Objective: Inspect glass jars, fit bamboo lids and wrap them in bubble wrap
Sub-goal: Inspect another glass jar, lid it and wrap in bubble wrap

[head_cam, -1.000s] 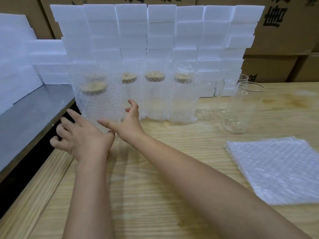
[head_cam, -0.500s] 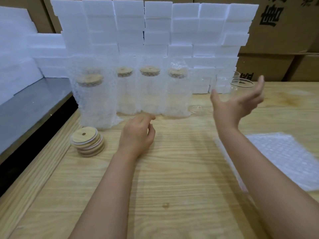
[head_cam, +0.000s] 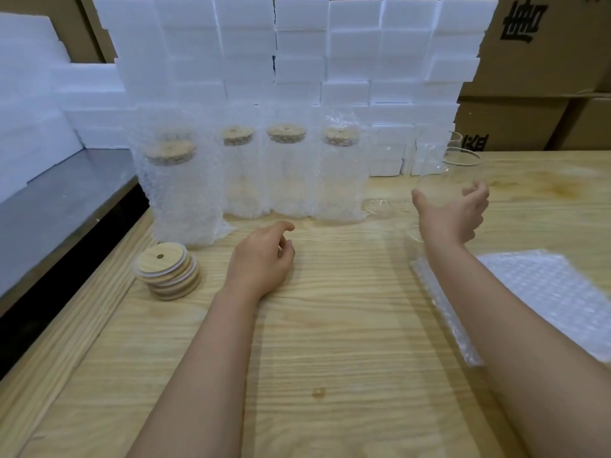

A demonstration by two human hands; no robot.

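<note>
1. Your right grip is clenched round a bare glass jar, with the thumb on its left side and the fingers curled round its right side.
2. That jar is at the right end of the jar line, toward the back of the bench. Its mouth is up, the rim is uncovered and it's empty. I can't tell if its base touches the bench.
3. Your left grip is released. The fingers are loosely curled and hold nothing, low over the bench just in front of the wrapped jars.
4. Four wrapped jars are visible, upright, each sleeved in bubble wrap. Three stand in a row, and the fourth, at the left, stands nearer you.
5. Each wrapped jar has a fitted lid showing through the wrap. The wrap blurs the insides, so I can't tell the contents.
6. Between the wrapped row and the held jar there is more clear glass, with a round base on the bench. The count is unclear.
7. The stack of loose bamboo lids lies left of your left grip, just in front of the nearest wrapped jar. The top lid has a small hole in it.
8. Flat bubble wrap sheets lie on the bench at the right, partly under your right forearm.
9. White foam blocks form a wall behind the jars, with cardboard boxes behind it. A grey metal surface lies left of the bench.
</note>
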